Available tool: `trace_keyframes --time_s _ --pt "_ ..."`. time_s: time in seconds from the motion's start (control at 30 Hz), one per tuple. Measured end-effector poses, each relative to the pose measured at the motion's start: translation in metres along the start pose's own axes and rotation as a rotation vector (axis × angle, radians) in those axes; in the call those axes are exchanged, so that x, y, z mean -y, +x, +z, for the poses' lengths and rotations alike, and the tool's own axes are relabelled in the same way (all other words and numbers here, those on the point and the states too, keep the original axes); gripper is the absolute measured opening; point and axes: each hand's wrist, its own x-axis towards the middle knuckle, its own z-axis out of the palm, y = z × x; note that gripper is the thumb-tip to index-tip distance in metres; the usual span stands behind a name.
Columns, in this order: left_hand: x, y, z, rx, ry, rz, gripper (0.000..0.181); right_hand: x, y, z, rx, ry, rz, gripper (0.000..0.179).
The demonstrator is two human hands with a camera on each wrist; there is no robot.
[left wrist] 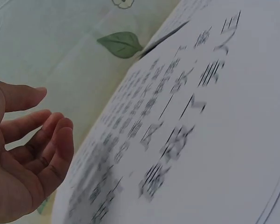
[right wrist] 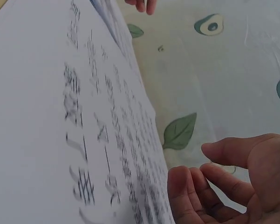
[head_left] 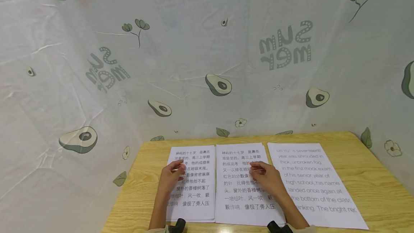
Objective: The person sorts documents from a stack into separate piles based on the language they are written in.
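Three printed paper stacks lie side by side on the table. Over the left stack (head_left: 197, 190), with large Chinese characters, is my left hand (head_left: 171, 177); its fingers bend loosely and nothing is between them. My right hand (head_left: 266, 179) hovers over the middle stack (head_left: 239, 197), printed with the same Chinese text, also holding nothing. In the left wrist view, a gap shows between the thumb and fingers of the left hand (left wrist: 32, 149). The right wrist view shows the right hand (right wrist: 223, 182) likewise, thumb apart from relaxed fingers. English text covers the right-hand sheet (head_left: 317, 182).
The wooden table (head_left: 136, 182) carries all the papers. Behind it and at both sides hangs a pale cloth (head_left: 194, 46) printed with avocados, leaves and mirrored "summer" lettering. Black wrist straps (head_left: 178, 225) show at the bottom edge.
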Motion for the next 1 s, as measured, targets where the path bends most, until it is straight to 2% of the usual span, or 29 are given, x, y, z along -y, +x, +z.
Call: trace_keyframes --time_s 0.17,0.43,0.67,1.0 --pt "0.0 0.0 0.02 0.024 -0.017 -0.016 0.04 -0.008 -0.002 -0.017 0.0 -0.01 0.028 0.038" --pt "-0.005 -0.002 0.05 0.084 -0.05 -0.017 0.042 -0.019 -0.001 -0.038 -0.006 0.056 0.062 0.041" --pt "-0.011 -0.003 0.076 0.14 -0.063 -0.01 0.041 -0.025 0.001 -0.048 -0.009 0.024 0.068 0.045" --pt "-0.017 -0.006 0.098 0.171 -0.043 0.003 0.041 -0.028 -0.001 -0.058 -0.013 -0.049 0.083 0.046"
